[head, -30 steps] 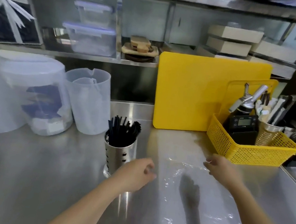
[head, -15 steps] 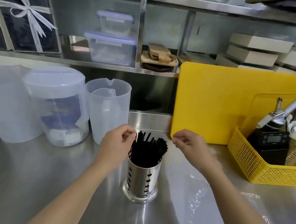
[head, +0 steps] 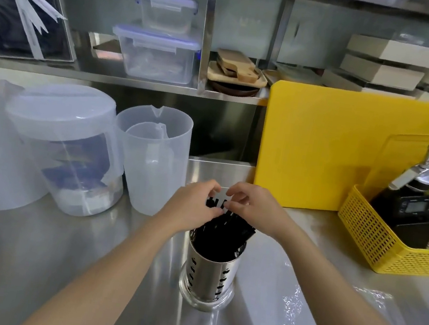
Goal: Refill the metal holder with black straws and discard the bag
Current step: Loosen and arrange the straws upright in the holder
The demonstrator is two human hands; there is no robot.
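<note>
the metal holder (head: pixel 208 272) is standing upright on the steel worktop (head: pixel 31 261), near the middle of it and toward the near edge. the black straws (head: pixel 223 234) are filling it, fanning out above its rim and leaning toward the right edge of the worktop. both hands are hovering over the tops of the straws, almost touching each other. the left hand (head: pixel 192 206) is curling its grip, thumb and fingertips pinching at the straw tips on the far side of the bundle. the right hand (head: pixel 252 208) is doing the same from the other side, its grip bent and pinching a straw tip against the thumb. the clear plastic bag (head: pixel 294 317) is lying flat on the worktop to the right of the holder, running down toward the near right corner, apart from both hands. a lidded clear container (head: pixel 65 148) and a translucent jug (head: pixel 153 159) are sitting along the left back edge. a yellow cutting board (head: pixel 346 149) is leaning upright at the back edge, and a yellow basket (head: pixel 378 238) of tools is sitting by the right edge.
</note>
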